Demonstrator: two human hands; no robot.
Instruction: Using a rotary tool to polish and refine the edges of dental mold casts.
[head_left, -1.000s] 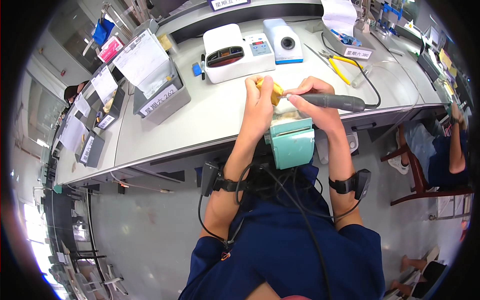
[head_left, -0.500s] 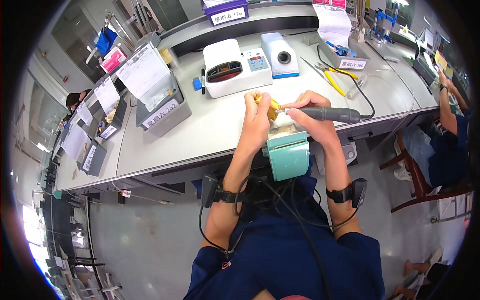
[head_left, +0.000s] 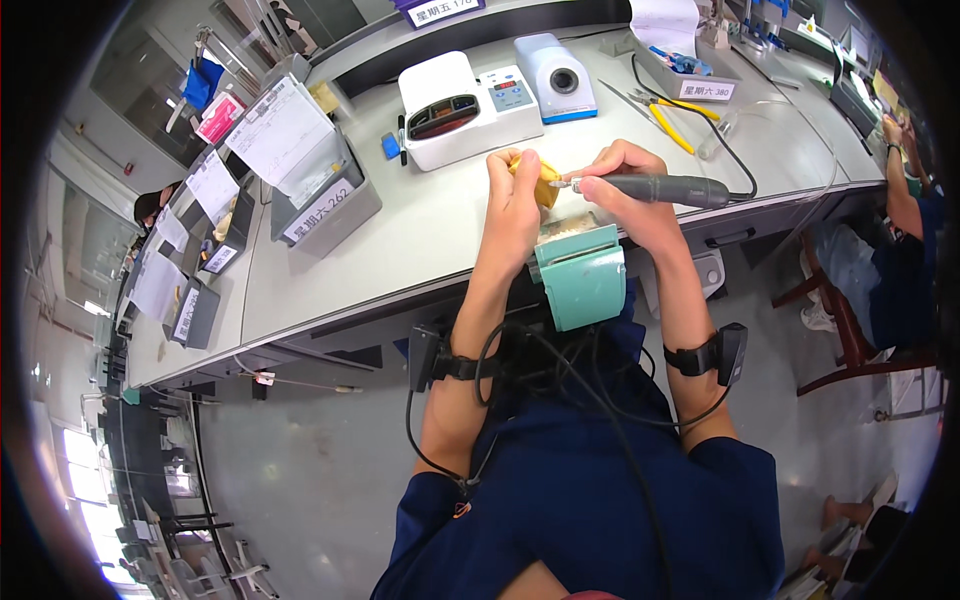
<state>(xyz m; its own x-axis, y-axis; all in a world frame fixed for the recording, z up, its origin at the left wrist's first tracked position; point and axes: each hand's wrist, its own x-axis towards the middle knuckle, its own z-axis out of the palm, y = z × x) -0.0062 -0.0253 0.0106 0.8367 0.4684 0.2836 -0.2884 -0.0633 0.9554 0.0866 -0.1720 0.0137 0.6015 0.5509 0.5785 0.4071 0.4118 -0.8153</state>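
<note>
Your left hand point(head_left: 512, 198) pinches the yellow piece point(head_left: 547, 188); your right hand point(head_left: 632, 190) curls round the drill point(head_left: 676, 189). If the piece slips, the tip point(head_left: 561, 184) may nick you.

The left forearm point(head_left: 480, 310) and right forearm point(head_left: 682, 300) extend forward, nearly parallel. The left grip point(head_left: 514, 215) stands upright, thumb and fingers pinched together; the right grip point(head_left: 648, 222) turns inward, fingers curled, close beside it.

From here, the rotary handpiece point(head_left: 680, 190) looks matt, with a metal nose point(head_left: 576, 185); the mint-green guard point(head_left: 586, 288) shines smoothly, the plier handles point(head_left: 674, 132) seem plastic, the shirt point(head_left: 590, 490) cloth, the desk point(head_left: 400, 235) smooth.
</note>
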